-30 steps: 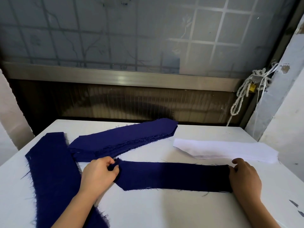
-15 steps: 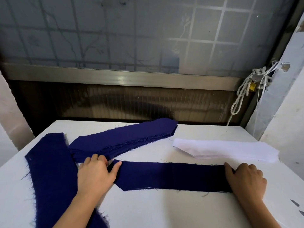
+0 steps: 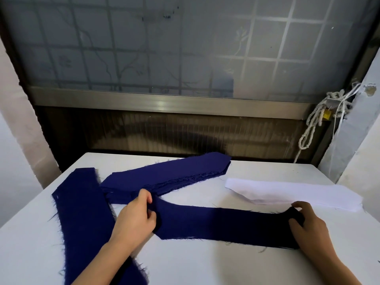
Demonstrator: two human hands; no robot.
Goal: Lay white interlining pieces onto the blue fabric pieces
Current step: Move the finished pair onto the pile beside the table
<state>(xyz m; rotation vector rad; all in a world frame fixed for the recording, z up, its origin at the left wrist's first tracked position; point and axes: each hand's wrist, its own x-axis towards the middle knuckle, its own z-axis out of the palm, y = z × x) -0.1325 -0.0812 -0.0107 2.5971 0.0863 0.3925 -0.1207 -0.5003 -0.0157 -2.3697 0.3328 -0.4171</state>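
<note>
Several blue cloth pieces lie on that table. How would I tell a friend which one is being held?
Start at the white table. The blue strip nearest the person runs left to right, in front of the white interlining. Unlike the long blue piece at the left and the blue pile behind, its ends are gripped by the left hand and right hand.

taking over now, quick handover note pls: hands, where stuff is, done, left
Left hand: its grip pinches the left end of the blue fabric strip.
Right hand: its grip pinches the strip's bunched right end.
The strip lies across the white table; the white interlining stack sits just behind it, the blue fabric stack at back left, a long blue piece at far left.
Done: no interlining on any blue piece yet.
Left: flatten the strip, lay interlining on it, then the rest.
</note>
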